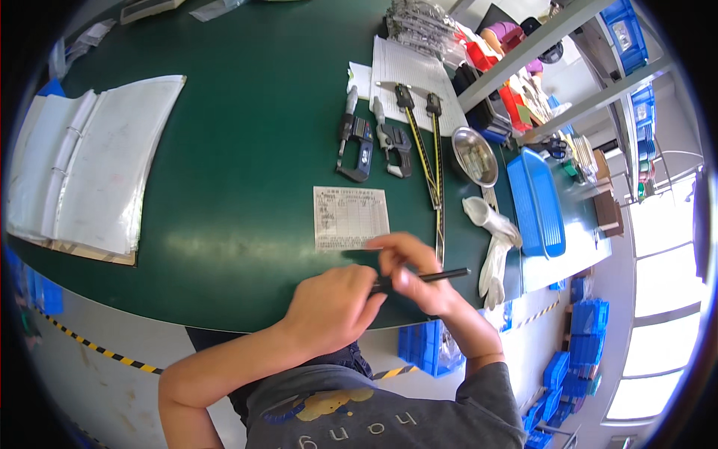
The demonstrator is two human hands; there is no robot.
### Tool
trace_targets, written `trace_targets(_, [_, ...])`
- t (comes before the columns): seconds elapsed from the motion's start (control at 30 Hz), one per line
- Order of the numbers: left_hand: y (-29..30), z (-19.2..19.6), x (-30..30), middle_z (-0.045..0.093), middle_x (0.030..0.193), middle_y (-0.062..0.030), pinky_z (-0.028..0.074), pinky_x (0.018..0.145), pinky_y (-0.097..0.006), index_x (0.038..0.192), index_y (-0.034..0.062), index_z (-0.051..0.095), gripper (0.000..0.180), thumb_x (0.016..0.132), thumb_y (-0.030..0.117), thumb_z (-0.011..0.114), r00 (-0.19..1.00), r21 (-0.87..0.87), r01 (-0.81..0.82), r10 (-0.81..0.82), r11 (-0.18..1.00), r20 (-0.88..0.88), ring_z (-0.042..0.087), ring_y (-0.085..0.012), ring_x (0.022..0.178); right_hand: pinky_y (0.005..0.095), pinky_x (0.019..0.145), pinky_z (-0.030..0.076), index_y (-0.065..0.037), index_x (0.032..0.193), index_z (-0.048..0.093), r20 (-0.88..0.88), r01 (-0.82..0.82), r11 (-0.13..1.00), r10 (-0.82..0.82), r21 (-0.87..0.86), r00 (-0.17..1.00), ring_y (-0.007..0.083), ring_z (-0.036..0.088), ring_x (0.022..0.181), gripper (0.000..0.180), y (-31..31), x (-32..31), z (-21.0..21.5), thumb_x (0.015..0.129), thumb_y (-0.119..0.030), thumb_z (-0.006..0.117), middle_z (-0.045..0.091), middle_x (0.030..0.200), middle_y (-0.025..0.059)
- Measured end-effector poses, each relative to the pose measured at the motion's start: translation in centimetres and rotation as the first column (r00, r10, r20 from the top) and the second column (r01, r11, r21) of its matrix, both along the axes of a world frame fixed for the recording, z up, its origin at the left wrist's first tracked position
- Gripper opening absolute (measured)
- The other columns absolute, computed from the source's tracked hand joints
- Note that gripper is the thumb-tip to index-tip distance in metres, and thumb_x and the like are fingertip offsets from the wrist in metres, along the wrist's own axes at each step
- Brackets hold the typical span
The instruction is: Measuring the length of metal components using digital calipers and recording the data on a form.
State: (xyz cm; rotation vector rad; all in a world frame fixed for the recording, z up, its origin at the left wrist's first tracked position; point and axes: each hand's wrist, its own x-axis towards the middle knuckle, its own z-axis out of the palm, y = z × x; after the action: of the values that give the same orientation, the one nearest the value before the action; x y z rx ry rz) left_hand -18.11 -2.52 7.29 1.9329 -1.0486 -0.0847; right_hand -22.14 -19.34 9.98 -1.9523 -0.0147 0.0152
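Just over the table's front edge, my left hand (333, 303) is closed around one end of a slim black pen (446, 275). My right hand (419, 273), slightly blurred, has its thumb and fingers bent about the pen's middle, and the other end sticks out to the right. Beyond my fingers a printed paper form (350, 217) lies flat. Farther back rest two digital micrometers, one with a dark display body (357, 146) and one beside it (394, 146). Two digital calipers (420, 146) (436, 142) lie to their right, partly over a lined sheet (411, 63).
An open ring binder (120, 165) lies at the left of the green table (239, 150). To the right are a steel bowl (475, 156), white gloves (495, 251) and a blue tray (537, 202). A metal shelf post (523, 56) rises behind; a co-worker (501, 34) sits beyond. Blue crates (420, 348) stand below.
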Motion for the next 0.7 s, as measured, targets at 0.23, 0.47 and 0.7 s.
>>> trace_targets(0.23, [-1.5, 1.1, 3.7, 0.056, 0.057, -0.0124, 0.043, 0.043, -0.037, 0.073, 0.0011, 0.048, 0.021, 0.080, 0.020, 0.052, 0.963, 0.020, 0.214, -0.214, 0.977, 0.166, 0.056, -0.0288, 0.050, 0.0170, 0.040, 0.030, 0.007, 0.104, 0.051, -0.183, 0.064, 0.942, -0.003, 0.329, 0.983, 0.0048, 0.041, 0.043, 0.045, -0.1, 0.9, 1.9, 0.086, -0.031, 0.034, 0.054, 0.055, 0.0070])
trace_targets(0.47, [-0.9, -0.1, 5.6, 0.057, 0.070, -0.0142, 0.043, 0.052, -0.037, 0.072, 0.0013, 0.048, 0.021, 0.076, 0.021, 0.054, 0.978, 0.149, 0.169, -0.185, 0.974, 0.097, 0.056, -0.0283, 0.062, 0.0179, 0.038, 0.039, 0.003, 0.098, 0.053, -0.072, 0.372, 0.900, -0.366, 0.225, 0.928, 0.0074, 0.051, 0.046, 0.037, -4.0, 4.4, 2.1, 0.086, -0.028, 0.039, 0.054, 0.056, 0.0056])
trace_targets(0.7, [-3.8, -3.0, 7.5, 0.051, 0.096, -0.0150, 0.036, 0.077, -0.034, 0.081, 0.0007, 0.052, 0.023, 0.071, 0.021, 0.056, 0.870, 0.046, 0.128, -0.134, 0.991, 0.474, 0.047, -0.0256, 0.090, 0.0175, 0.041, 0.028, -0.002, 0.078, 0.051, -0.134, 0.381, 0.903, -0.360, 0.197, 0.923, 0.0024, 0.040, 0.046, 0.010, -3.7, 8.8, -3.3, 0.079, -0.010, 0.055, 0.048, 0.055, -0.0027])
